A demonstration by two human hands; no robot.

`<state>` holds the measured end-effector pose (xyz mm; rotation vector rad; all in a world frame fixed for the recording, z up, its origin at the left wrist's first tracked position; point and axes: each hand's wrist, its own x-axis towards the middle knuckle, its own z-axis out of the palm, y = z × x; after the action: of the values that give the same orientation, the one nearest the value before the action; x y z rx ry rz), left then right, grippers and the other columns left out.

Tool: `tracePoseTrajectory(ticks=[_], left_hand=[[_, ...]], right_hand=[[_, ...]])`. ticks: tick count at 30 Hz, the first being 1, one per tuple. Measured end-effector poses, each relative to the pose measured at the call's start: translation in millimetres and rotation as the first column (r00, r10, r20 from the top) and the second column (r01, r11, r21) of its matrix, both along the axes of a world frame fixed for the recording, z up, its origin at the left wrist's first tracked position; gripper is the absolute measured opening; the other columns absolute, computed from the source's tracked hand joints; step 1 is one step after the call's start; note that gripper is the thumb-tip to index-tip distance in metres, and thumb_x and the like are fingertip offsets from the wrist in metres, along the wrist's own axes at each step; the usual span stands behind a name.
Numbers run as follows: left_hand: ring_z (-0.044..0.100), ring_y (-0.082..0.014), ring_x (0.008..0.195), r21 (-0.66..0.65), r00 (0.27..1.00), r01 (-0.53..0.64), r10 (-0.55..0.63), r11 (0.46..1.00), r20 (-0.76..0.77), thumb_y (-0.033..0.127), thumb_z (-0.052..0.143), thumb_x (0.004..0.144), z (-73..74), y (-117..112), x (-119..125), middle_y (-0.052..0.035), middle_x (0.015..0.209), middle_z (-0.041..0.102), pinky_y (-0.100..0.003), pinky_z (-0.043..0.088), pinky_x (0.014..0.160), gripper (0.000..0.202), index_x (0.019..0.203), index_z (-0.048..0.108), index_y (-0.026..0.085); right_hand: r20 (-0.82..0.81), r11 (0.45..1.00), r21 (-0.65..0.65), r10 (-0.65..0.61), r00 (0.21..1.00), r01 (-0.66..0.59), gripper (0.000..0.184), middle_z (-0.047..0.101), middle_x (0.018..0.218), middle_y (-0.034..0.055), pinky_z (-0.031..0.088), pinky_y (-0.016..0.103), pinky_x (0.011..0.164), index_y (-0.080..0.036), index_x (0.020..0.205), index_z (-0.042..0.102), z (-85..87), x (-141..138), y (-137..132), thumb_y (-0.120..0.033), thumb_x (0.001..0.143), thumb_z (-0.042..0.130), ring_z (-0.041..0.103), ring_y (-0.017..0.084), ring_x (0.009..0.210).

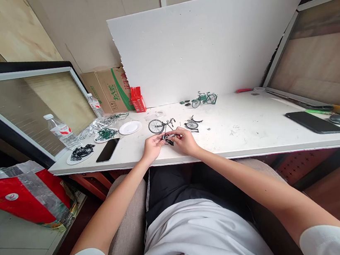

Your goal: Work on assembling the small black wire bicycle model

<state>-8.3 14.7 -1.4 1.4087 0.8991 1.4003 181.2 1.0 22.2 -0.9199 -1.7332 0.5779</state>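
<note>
Pinching a thin black metal bicycle frame (169, 137) from either end, the left hand (152, 146) and right hand (185, 140) meet over the near edge of the white counter (245, 130), fingers closed on the wiry part between them. Just beyond the left hand, a spoked wheel (156, 126) stands joined to the frame's front. Beyond the right hand lies a smaller loose wheel (191, 125). Farther back from both hands stands a finished green model bicycle (204, 98). Left of the left hand lie a flat glossy black phone (108, 150) and a round white plate (130, 127). Well to the right of the right hand rests a dark rectangular tablet (314, 121).
</note>
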Motion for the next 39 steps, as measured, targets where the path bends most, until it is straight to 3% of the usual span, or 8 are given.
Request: tracePoseTrajectory(ticks=[17,23,26,30,33,36,39], left_hand=[[0.070,-0.0347,0.122,-0.012,1.000,-0.009,0.009,1.000,0.014,0.025,0.088,0.070,-0.9,1.9,-0.4,-0.0207,0.129,0.073,-0.056,0.053,0.110,0.049,0.115,0.074,0.010],[0.068,-0.0319,0.126,-0.022,0.997,-0.062,0.063,0.998,0.044,0.021,0.082,0.075,2.2,1.1,-1.1,-0.0216,0.135,0.070,-0.051,0.053,0.111,0.046,0.118,0.071,0.011],[0.067,-0.0322,0.127,-0.012,0.997,-0.066,0.067,0.998,0.045,0.022,0.080,0.077,3.0,0.8,-1.5,-0.0220,0.138,0.068,-0.051,0.055,0.108,0.048,0.123,0.069,0.012],[0.066,-0.0329,0.129,-0.012,0.997,-0.060,0.060,0.998,0.056,0.025,0.081,0.078,3.2,1.1,-1.9,-0.0218,0.140,0.067,-0.050,0.055,0.107,0.051,0.126,0.069,0.012],[0.066,-0.0334,0.127,-0.014,0.996,-0.059,0.059,0.998,0.060,0.027,0.083,0.077,3.2,1.6,-2.3,-0.0217,0.137,0.068,-0.051,0.055,0.108,0.051,0.124,0.070,0.012],[0.067,-0.0331,0.127,-0.007,0.996,-0.068,0.068,0.998,0.065,0.029,0.084,0.076,3.8,1.1,-2.4,-0.0217,0.138,0.068,-0.052,0.053,0.110,0.053,0.124,0.071,0.011],[0.067,-0.0322,0.126,-0.008,0.995,-0.074,0.074,0.997,0.066,0.029,0.085,0.075,5.1,-0.6,-2.0,-0.0213,0.141,0.066,-0.053,0.052,0.113,0.054,0.124,0.071,0.011]], right_hand=[[0.037,1.000,0.018,-0.011,0.999,0.011,0.033,0.054,0.079,0.0026,0.045,0.035,0.073,-0.022,0.114,0.082,-0.6,-0.5,-0.6,-0.045,0.095,0.068,0.048,0.018,0.070],[0.027,0.997,0.073,-0.006,1.000,0.004,0.034,0.063,0.093,0.0078,0.047,0.034,0.075,-0.020,0.111,0.076,1.1,-0.6,-2.1,-0.041,0.105,0.049,0.057,0.021,0.082],[0.004,0.995,0.076,-0.061,0.998,0.061,0.031,0.063,0.099,0.0086,0.047,0.035,0.079,-0.020,0.107,0.071,2.0,-1.0,-2.5,-0.042,0.105,0.049,0.056,0.021,0.084],[-0.006,0.996,0.035,-0.087,0.996,0.087,0.037,0.058,0.110,0.0090,0.050,0.036,0.080,-0.020,0.125,0.065,3.3,-1.4,-5.6,-0.047,0.100,0.060,0.054,0.019,0.080],[0.013,0.994,0.058,-0.095,0.995,0.094,0.043,0.054,0.107,0.0089,0.049,0.040,0.094,-0.021,0.136,0.061,5.7,-0.8,-8.6,-0.049,0.108,0.044,0.056,0.023,0.094],[0.016,0.988,0.109,-0.111,0.994,0.108,0.049,0.053,0.102,0.0091,0.046,0.044,0.102,-0.021,0.135,0.064,6.0,-0.5,-7.6,-0.049,0.111,0.031,0.055,0.025,0.105],[-0.026,0.988,0.109,-0.105,0.994,0.107,0.046,0.056,0.105,0.0093,0.050,0.041,0.094,-0.022,0.131,0.065,2.8,-0.8,-3.3,-0.053,0.109,0.039,0.057,0.024,0.100]])
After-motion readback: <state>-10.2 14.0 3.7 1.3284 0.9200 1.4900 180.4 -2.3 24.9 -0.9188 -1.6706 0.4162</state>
